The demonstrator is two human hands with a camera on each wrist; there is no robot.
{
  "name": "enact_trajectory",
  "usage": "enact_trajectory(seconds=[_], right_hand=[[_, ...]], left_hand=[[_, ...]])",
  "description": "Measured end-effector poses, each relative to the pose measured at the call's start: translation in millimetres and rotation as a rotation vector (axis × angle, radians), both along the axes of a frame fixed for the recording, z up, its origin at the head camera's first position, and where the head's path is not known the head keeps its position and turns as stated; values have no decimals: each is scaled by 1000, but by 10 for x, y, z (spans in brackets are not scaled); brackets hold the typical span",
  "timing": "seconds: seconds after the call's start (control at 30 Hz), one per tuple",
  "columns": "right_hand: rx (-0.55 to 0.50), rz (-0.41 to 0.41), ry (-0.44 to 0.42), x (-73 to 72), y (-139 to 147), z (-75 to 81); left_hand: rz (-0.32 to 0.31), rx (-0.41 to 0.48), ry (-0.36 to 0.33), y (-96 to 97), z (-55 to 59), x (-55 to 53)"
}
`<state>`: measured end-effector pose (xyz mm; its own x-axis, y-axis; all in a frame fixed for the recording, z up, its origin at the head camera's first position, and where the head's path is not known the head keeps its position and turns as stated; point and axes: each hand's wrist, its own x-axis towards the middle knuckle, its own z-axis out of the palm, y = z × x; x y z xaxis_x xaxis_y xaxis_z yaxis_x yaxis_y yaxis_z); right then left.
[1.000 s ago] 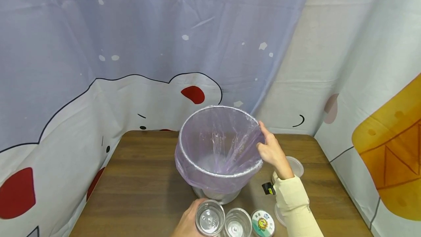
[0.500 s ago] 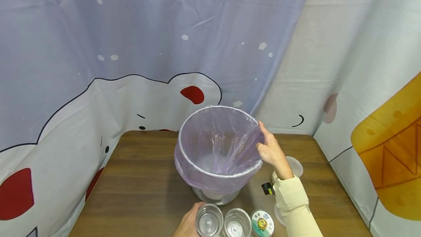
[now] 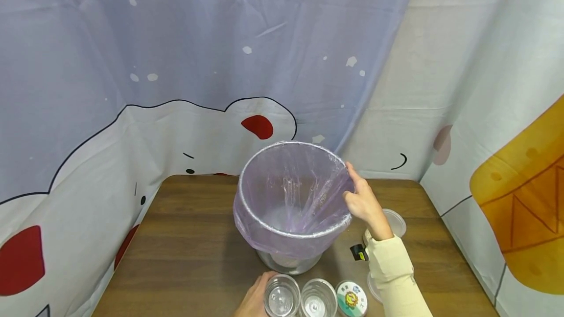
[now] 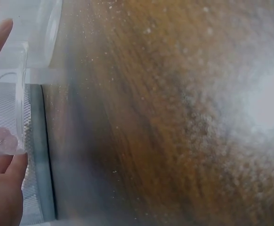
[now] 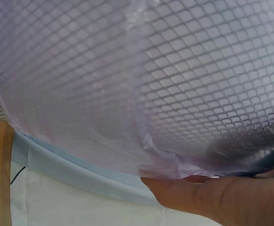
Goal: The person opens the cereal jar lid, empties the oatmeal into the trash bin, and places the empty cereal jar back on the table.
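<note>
A silver mesh wastebasket (image 3: pixel 290 260) stands upright, lined with a translucent purple bin bag (image 3: pixel 282 243) folded over its rim. My right hand (image 3: pixel 363 202) grips the rim and bag at the right, index finger along the edge. In the right wrist view, the hand (image 5: pixel 212 195) lies by the bag's lower fold, some fingers hidden. At the front, my left hand (image 3: pixel 254 298) holds a clear plastic jar (image 3: pixel 282 301) without a lid. The left wrist view shows thumb and fingers (image 4: pixel 5 188) on opposite sides of it. Another uncovered clear jar (image 3: pixel 318 302) stands beside it.
To the right of the jars is one with a printed green-and-white lid (image 3: pixel 351 299). A clear round lid (image 3: pixel 395 222) and a small black item (image 3: pixel 359 252) with a yellow mark lie near my right sleeve (image 3: pixel 392 263). Printed curtains (image 3: pixel 211 136) border the wooden table (image 3: pixel 189 238).
My left hand and its jar have shifted slightly toward the table's front; the jar no longer overlaps its neighbour as much. The right hand stays at the wastebasket's rim.
</note>
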<state>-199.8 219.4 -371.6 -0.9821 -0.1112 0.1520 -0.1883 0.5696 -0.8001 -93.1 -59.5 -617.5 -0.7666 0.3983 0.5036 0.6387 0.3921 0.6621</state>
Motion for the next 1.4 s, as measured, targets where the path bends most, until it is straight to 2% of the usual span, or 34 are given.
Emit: enact_trajectory(seconds=[0.2, 0.43, 0.67, 0.83, 1.0, 1.17, 1.4], right_hand=[[-8, 5, 0, 11, -6, 15], [10, -2, -1, -17, 10, -7], [-6, -1, -3, -24, 5, -19], [4, -1, -2, -11, 7, -16], [-15, 4, 0, 0, 2, -10], [-10, 9, 1, -5, 0, -6], [2, 7, -5, 1, 0, -5]], left_hand=[[-29, 19, 23, -14, -20, -13], [-70, 42, 9, -18, -53, -12], [-76, 42, 8, -10, -65, -14], [-79, 32, 46, -7, -79, -26], [-107, 58, 95, 9, -97, -55], [-91, 36, 142, 32, -111, -67], [-14, -43, 160, 42, -124, -50]])
